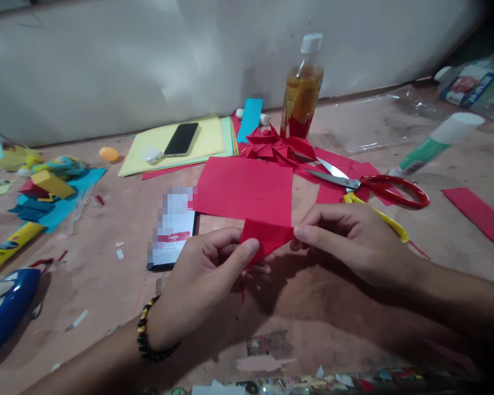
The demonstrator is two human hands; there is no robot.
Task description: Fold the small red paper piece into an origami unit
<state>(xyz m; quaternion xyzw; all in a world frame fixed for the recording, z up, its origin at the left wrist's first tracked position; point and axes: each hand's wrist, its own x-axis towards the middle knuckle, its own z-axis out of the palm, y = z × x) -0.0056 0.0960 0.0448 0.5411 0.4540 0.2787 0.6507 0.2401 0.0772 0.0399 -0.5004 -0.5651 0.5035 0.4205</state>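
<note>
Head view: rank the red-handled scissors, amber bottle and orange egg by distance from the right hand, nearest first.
From the right hand, which pinches the folded red paper:
1. Red-handled scissors: just beyond the hand, slightly to its right.
2. Amber bottle: farther back, standing by the wall.
3. Orange egg: far across the table to the left.

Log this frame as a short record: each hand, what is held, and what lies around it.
left hand: thumb and fingers pinch the left side of the folded red paper
right hand: fingers pinch the same paper's right corner
behind it: flat red sheet, folded red pieces
right side: red-handled scissors, glue stick
left side: lit phone
at the wall: bottle of amber liquid
</note>
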